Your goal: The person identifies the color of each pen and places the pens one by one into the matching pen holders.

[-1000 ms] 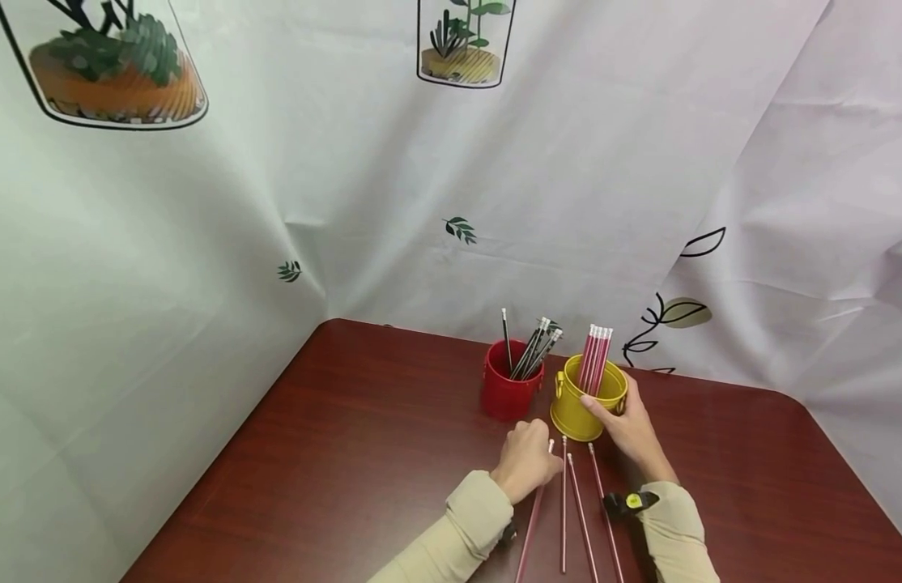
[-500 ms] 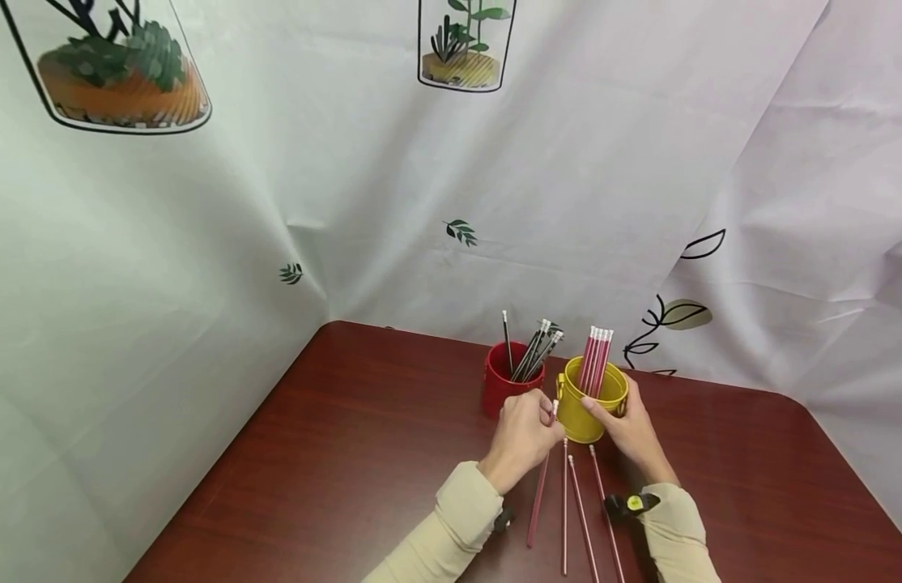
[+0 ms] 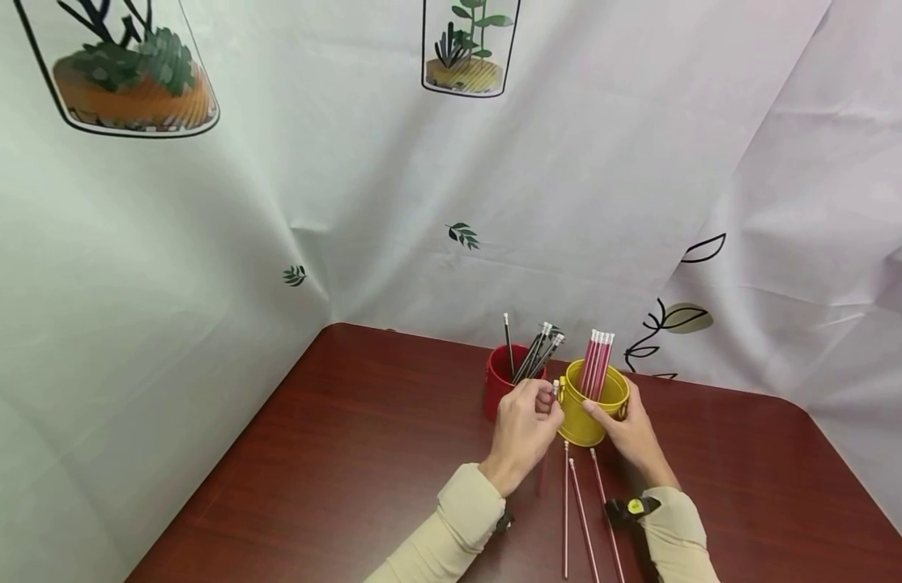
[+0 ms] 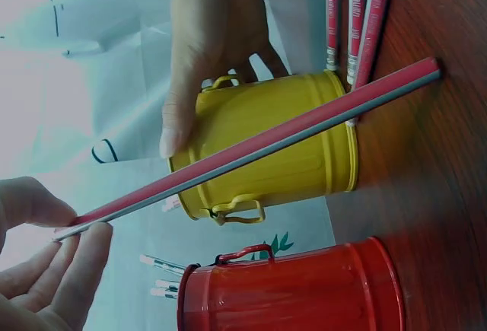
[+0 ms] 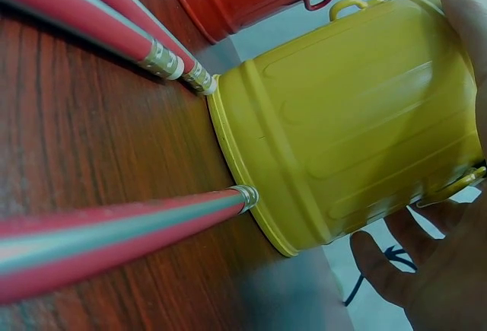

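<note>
Between its thumb and fingertips, my left hand [image 3: 522, 433] pinches a pink pencil [image 4: 266, 139] near its eraser end. In the left wrist view the pencil slants across the front of the yellow bucket [image 4: 266, 110], its other end over the table. My right hand [image 3: 636, 433] holds that bucket by its right side, thumb at the rim and fingers round the outside, as the right wrist view shows. Several pink pencils [image 3: 596, 364] stand upright in the bucket. Three more pink pencils [image 3: 565, 518] lie on the table in front of it, eraser ends towards the bucket.
Left of the yellow bucket stands a red bucket [image 3: 496, 397] with several black pencils [image 3: 533, 356] leaning in it. Both are near the back edge of the dark red-brown wooden table [image 3: 334, 453]. A pale printed cloth [image 3: 568, 202] hangs behind and at the left.
My left hand has lifted a pink pencil off the table by its eraser end and moved it up and back beside the yellow bucket. The right hand stays on the bucket.
</note>
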A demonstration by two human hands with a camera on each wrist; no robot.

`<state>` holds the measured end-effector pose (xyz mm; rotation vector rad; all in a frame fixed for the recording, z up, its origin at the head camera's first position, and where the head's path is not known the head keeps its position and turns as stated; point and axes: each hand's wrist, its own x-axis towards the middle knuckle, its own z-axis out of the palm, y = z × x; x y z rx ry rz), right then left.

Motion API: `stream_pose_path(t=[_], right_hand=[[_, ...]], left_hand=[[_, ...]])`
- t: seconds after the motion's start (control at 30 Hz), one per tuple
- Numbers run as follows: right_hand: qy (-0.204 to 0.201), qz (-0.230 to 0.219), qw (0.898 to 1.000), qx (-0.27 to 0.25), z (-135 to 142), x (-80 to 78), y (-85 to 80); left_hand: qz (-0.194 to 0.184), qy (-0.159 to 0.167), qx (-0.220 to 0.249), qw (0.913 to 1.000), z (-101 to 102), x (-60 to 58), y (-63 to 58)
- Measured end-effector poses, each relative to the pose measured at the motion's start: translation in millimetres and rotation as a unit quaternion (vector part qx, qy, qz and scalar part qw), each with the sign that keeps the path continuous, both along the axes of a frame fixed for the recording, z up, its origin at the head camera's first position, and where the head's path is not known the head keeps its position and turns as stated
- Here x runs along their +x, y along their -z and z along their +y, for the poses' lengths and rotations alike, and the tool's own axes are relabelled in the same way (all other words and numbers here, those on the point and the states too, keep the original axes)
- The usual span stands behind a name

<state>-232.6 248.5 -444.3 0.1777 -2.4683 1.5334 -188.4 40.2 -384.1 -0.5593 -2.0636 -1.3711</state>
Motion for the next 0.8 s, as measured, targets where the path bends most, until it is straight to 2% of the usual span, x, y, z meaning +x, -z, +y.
stream_pose_path(t=[0.33, 0.5, 0.8], right_hand=[[0.0, 0.001, 1.0, 0.0, -2.5, -0.4, -1.0], [0.005, -0.003, 1.0, 0.006, -1.1, 1.3, 1.1], [0.008, 0.007, 1.0, 0.001, -0.5, 0.6, 1.0]], left_hand=[[0.053, 0.015, 0.007, 0.9985, -1.0, -0.3, -0.3], [0.074, 0.019, -0.01, 0.997, 1.2, 0.3, -1.6], [0.096, 0.032, -0.02, 0.9947, 3.4, -6.4, -14.0]])
